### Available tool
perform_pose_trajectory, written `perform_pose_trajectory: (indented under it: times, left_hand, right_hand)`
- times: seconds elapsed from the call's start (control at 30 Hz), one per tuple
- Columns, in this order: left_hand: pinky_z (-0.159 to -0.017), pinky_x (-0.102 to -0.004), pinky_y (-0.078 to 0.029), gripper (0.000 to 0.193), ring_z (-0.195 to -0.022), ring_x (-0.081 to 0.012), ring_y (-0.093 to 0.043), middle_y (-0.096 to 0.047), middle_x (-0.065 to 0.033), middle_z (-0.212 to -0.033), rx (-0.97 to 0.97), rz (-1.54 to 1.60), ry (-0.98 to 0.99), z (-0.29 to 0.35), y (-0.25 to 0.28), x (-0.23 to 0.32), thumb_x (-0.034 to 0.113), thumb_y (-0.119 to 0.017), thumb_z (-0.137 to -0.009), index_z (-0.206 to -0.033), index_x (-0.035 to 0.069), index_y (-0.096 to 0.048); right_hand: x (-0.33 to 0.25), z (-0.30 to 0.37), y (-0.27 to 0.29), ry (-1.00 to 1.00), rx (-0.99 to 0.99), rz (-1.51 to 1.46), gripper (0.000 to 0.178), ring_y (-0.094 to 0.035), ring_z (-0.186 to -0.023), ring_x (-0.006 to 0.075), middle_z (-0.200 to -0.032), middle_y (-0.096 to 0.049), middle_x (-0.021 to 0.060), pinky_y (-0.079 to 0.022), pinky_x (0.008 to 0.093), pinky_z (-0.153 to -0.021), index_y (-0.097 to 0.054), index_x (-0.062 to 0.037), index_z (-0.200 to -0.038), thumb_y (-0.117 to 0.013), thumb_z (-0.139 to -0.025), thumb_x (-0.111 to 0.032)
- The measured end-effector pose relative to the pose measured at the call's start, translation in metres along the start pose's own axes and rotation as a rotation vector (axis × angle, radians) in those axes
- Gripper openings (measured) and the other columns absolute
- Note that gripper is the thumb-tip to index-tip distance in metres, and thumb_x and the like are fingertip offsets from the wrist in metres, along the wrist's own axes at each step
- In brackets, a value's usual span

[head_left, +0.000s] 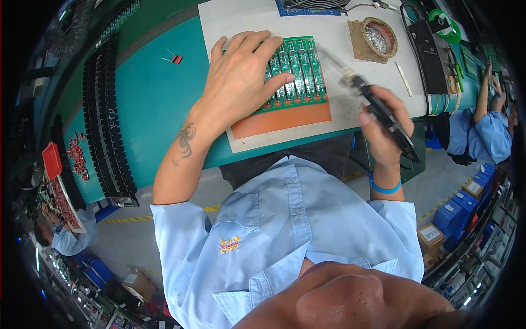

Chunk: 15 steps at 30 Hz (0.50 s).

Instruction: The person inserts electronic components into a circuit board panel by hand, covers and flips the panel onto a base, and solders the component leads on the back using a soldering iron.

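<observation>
On the white mat at the bench edge, the left hand (241, 77) presses flat on the green circuit board (296, 71), the right hand (383, 129) grips a soldering iron (378, 109) beside it, apparently mid-soldering, needing a steady tip next.

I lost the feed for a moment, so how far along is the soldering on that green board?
Done: the green circuit board panel lies on the orange mat, pinned by the left hand. In hand: the right hand holds the soldering iron, its tip off the board's right edge. Left: which joints are finished cannot be told.
</observation>
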State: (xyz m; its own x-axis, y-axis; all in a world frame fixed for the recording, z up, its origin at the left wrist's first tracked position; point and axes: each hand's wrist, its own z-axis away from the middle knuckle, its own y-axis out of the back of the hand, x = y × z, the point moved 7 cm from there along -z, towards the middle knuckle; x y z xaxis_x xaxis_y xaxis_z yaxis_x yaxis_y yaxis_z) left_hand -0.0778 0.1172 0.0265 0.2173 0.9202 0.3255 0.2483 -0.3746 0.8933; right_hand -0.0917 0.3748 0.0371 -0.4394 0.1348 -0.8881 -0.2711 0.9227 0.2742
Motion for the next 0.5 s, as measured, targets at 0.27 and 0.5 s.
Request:
perform_pose_trajectory:
  times: [0.27, 0.5]
  left_hand:
    - [-0.113, -0.0509, -0.043, 0.049, -0.128, -0.03, -0.061, -0.068, -0.0097, -0.134, -0.042, -0.018, 0.045, 0.003, 0.005, -0.008, 0.031, -0.084, -0.083, -0.126, 0.009, -0.072]
    - [-0.111, -0.0439, -0.046, 0.049, -0.125, -0.0299, -0.064, -0.069, -0.0105, -0.133, -0.063, -0.025, 0.061, 0.003, 0.004, -0.008, 0.03, -0.085, -0.082, -0.125, 0.009, -0.073]
  right_hand:
    - [0.012, -0.007, -0.037, -0.052, -0.176, -0.097, 0.05, -0.068, -0.08, 0.0168, -0.103, -0.076, 0.0146, -0.054, 0.0248, -0.076, -0.068, 0.0047, -0.128, -0.076, -0.079, 0.003]
    - [0.017, -0.01, -0.043, -0.105, -0.175, -0.11, 0.048, -0.068, -0.078, 0.0161, -0.095, -0.077, 0.0122, -0.055, 0.0252, -0.073, -0.069, 0.0047, -0.128, -0.076, -0.081, 0.002]
